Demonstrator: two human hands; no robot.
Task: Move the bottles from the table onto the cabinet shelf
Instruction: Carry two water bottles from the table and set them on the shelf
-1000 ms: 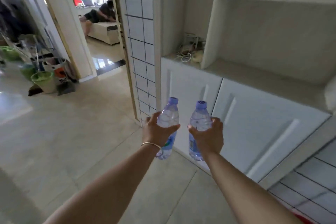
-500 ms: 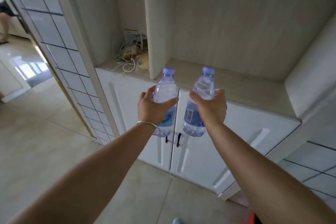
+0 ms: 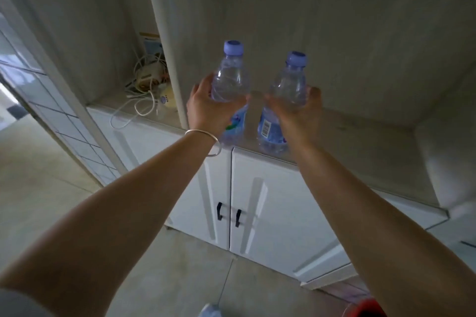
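At shelf [image 3: 360,134] edge | hands hide 2 bottles' middles | contact unclear

No wording can be read; the right bottle [image 3: 282,100] shows a barcode on its blue label, digits too blurred.

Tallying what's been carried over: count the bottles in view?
2: left bottle in the left hand, right bottle in the right hand, both over the cabinet shelf.

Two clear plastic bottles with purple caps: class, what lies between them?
Nothing: the head view shows only bare shelf between left bottle and right bottle.
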